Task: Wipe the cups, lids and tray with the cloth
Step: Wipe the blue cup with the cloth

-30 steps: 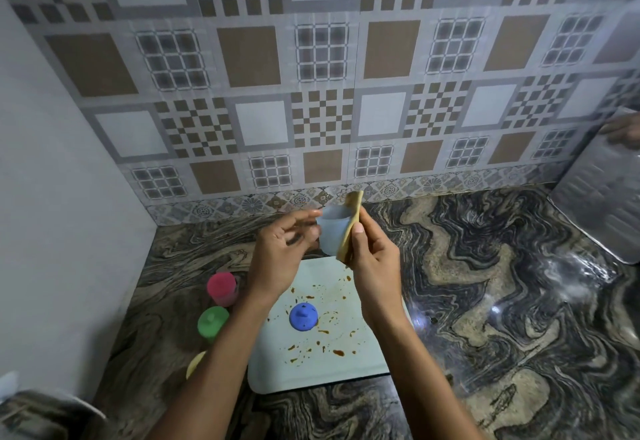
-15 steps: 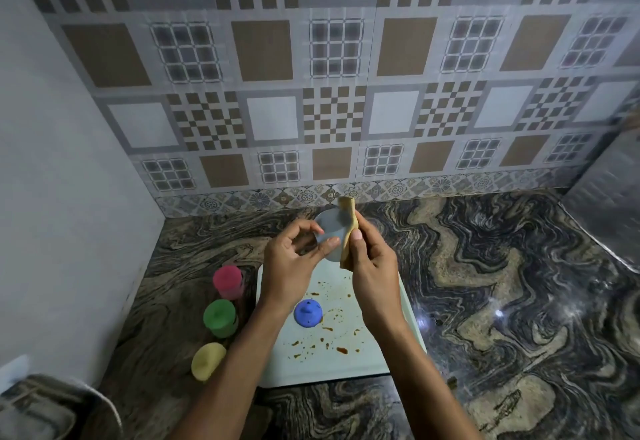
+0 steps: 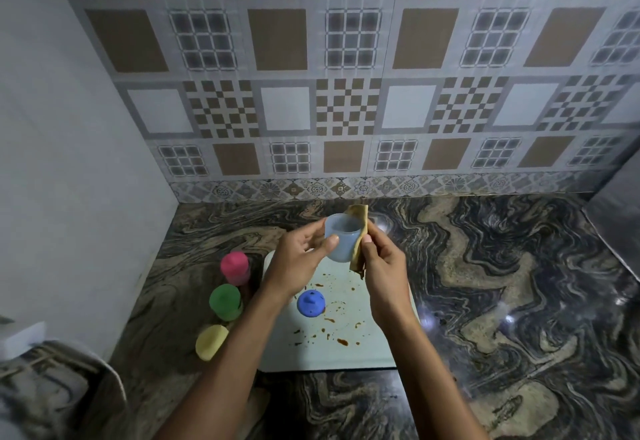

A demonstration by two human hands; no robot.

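Observation:
My left hand holds a pale blue cup above the tray, fingers and thumb curled round its side. My right hand pinches a folded tan cloth flat against the cup's right side. Below them lies a white tray speckled with brown stains. A blue lid sits on the tray. Left of the tray, on the counter, stand a pink-lidded cup, a green-lidded cup and a yellow-lidded cup in a row.
The dark marbled counter ends at a tiled wall behind and a plain grey wall on the left. A ribbed metal surface stands at the far right. A grey object sits at the bottom left corner.
The view has shifted right and down. Both hands stay together on the cup; the cup has turned, so its open mouth now shows more, with the cloth still against its side.

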